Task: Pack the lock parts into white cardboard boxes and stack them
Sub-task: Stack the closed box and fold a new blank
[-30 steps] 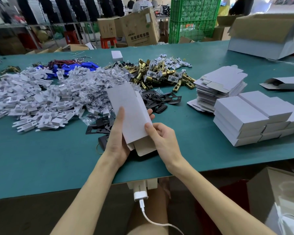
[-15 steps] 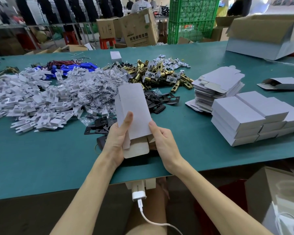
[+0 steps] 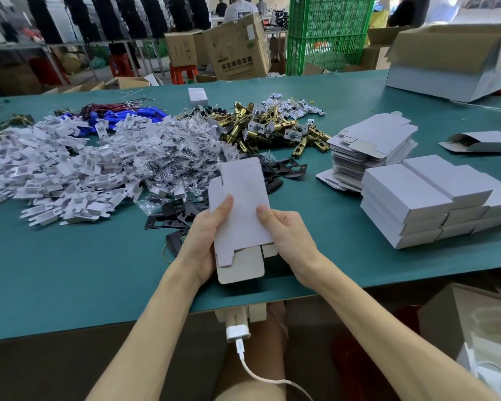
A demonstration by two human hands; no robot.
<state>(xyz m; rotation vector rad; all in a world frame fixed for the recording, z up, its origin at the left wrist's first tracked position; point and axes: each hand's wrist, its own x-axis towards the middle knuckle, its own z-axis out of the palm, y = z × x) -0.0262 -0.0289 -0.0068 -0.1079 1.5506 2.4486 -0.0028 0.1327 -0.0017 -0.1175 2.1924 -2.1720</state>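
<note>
I hold a flat, unfolded white cardboard box (image 3: pixel 241 215) upright over the near edge of the green table (image 3: pixel 70 273), its brown bottom flaps hanging toward me. My left hand (image 3: pixel 203 235) grips its left edge, thumb on the front face. My right hand (image 3: pixel 287 233) grips its right edge the same way. Beyond lie black plates (image 3: pixel 174 212), bagged parts (image 3: pixel 171 151), white plastic pieces (image 3: pixel 41 169) and brass latches (image 3: pixel 261 128). Finished white boxes (image 3: pixel 422 204) are stacked to the right, beside a pile of flat blanks (image 3: pixel 368 149).
A partly folded box (image 3: pixel 480 142) lies at the right. A large open carton (image 3: pixel 451 62) stands at the far right corner. Blue parts with red wires (image 3: pixel 119 114) lie at the back left. A charger with white cable (image 3: pixel 237 331) hangs at the table's front edge.
The flat box has swung from tilted left to nearly upright and come closer to me. Both hands have shifted to grip its side edges, thumbs on the front.
</note>
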